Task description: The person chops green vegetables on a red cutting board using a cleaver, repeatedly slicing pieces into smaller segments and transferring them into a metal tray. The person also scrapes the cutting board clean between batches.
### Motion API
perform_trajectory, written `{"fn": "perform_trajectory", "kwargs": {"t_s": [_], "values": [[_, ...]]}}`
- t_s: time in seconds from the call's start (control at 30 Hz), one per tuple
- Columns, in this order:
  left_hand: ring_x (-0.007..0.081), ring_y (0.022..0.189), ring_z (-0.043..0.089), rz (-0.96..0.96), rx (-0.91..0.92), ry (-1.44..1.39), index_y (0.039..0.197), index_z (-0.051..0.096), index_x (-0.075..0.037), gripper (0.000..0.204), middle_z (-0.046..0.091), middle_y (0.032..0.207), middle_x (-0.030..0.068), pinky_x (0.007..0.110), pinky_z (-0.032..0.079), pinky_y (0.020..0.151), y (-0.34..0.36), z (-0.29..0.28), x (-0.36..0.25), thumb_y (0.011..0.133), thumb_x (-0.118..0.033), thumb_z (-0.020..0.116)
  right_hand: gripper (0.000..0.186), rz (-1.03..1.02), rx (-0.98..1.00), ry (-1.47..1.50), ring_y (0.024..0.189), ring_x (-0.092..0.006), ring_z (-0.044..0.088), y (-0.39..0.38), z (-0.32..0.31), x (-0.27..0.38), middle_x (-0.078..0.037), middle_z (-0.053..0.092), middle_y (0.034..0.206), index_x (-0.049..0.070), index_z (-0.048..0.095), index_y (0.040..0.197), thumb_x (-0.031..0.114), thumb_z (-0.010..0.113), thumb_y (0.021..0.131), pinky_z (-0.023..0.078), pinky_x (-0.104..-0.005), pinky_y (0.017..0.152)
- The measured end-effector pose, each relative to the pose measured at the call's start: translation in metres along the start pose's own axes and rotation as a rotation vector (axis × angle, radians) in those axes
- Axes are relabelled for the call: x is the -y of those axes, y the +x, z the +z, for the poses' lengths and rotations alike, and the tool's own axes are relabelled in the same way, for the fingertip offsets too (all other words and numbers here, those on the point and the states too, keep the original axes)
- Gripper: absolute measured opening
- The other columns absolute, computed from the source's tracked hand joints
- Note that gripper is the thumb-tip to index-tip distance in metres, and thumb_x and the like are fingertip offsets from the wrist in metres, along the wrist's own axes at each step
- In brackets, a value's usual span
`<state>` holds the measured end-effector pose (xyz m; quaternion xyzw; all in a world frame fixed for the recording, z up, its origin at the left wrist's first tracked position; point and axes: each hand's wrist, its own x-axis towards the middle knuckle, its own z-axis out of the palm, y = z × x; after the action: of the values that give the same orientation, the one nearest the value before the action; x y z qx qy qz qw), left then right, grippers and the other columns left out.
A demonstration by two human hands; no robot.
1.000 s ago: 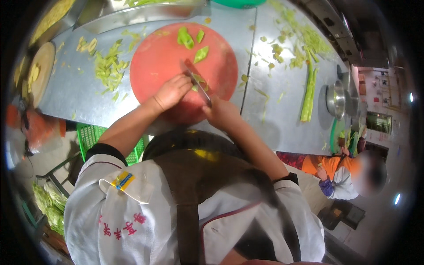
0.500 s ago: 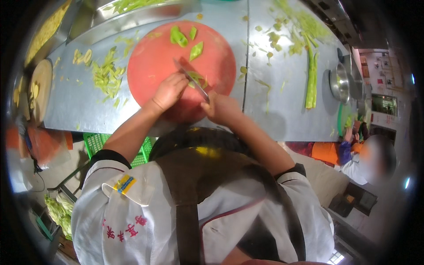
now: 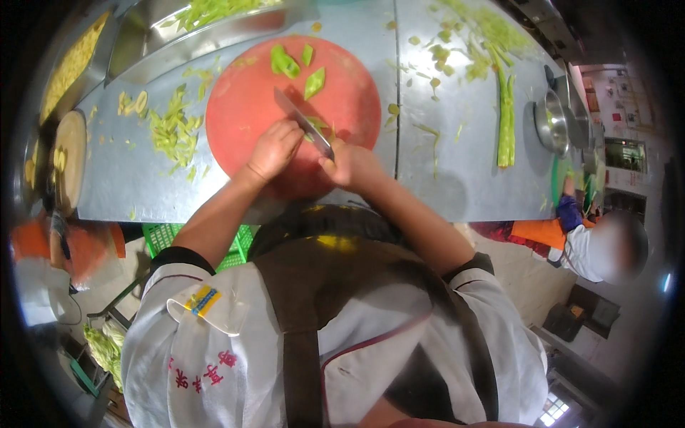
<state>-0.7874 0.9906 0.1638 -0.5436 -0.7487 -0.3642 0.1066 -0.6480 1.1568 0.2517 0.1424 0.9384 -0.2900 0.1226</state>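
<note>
Red cutting board (image 3: 239,107) right in front of you, and what matters is how your knife (image 3: 294,113) sits between your two hands. The blade runs slantwise, tip pointing away and to your left, handle end near and to your right. Your right hand (image 3: 347,167) is wrapped closed around the handle, most of which is hidden. Your left hand (image 3: 277,150) is just left of the blade, fingers bent and bunched together, fingertips right next to the steel; can't tell if they're touching it or pinching anything.

The green slices (image 3: 318,123) you're dealing with are partly hidden by the blade, with green peeking out on its right and a small bit by your left fingertips. So they lie ahead and to the right of your left hand, which looks the nearer one. Their long axis? Too covered to call. Past the knife there's a loose diamond-shaped green piece (image 3: 315,83), well apart from your left fingers.
</note>
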Motion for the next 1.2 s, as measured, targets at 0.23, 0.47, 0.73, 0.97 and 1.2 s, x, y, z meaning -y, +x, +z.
{"fn": "perform_trajectory", "kwargs": {"t_s": [0.23,0.47,0.73,0.97,1.2], "values": [[0.0329,0.092,0.062,-0.007,-0.019,-0.006,0.095,0.064,-0.004,0.015,0.063,0.099,0.0128,0.04,0.054,0.078,-0.001,0.001,0.0,0.08,-0.002,0.066,0.036,0.07,0.102,0.015,0.087,-0.0433,0.066,-0.016,-0.034,0.008,-0.022,0.069,0.09,0.003,0.061,0.102,0.037,0.062,0.09,0.051,-0.0527,0.078],[0.0324,0.09,0.062,0.032,-0.046,-0.023,0.094,0.064,-0.003,0.015,0.062,0.097,0.0128,0.039,0.053,0.076,0.001,0.002,0.002,0.08,-0.001,0.067,0.038,0.106,0.191,-0.022,0.089,-0.0431,0.066,-0.019,-0.042,0.011,-0.023,0.069,0.091,0.003,0.062,0.102,0.038,0.062,0.09,0.05,-0.0519,0.08],[0.033,0.091,0.062,0.014,-0.029,-0.036,0.094,0.065,-0.003,0.016,0.063,0.097,0.013,0.04,0.053,0.078,0.006,-0.003,-0.001,0.079,0.0,0.069,0.042,-0.054,0.046,0.065,0.09,-0.0438,0.064,0.005,0.0,-0.008,-0.025,0.068,0.091,0.001,0.06,0.104,0.04,0.061,0.089,0.05,-0.0505,0.08],[0.0381,0.094,0.062,-0.325,-0.107,-0.045,0.101,0.065,-0.003,0.016,0.064,0.1,0.0189,0.045,0.052,0.082,0.011,-0.003,0.023,0.085,-0.002,0.064,0.035,0.054,-0.054,0.207,0.09,-0.0441,0.064,-0.008,-0.007,-0.015,-0.025,0.066,0.089,0.001,0.061,0.1,0.034,0.064,0.089,0.049,-0.049,0.077],[0.0283,0.102,0.065,-0.664,0.115,-0.451,0.129,0.059,-0.006,0.044,0.068,0.111,0.0145,0.04,0.052,0.088,0.11,-0.015,0.123,0.085,-0.006,0.062,0.03,0.025,0.201,0.111,0.092,-0.0427,0.064,-0.022,-0.03,-0.016,-0.023,0.067,0.093,0.007,0.061,0.1,0.035,0.063,0.089,0.049,-0.0503,0.079]]}}
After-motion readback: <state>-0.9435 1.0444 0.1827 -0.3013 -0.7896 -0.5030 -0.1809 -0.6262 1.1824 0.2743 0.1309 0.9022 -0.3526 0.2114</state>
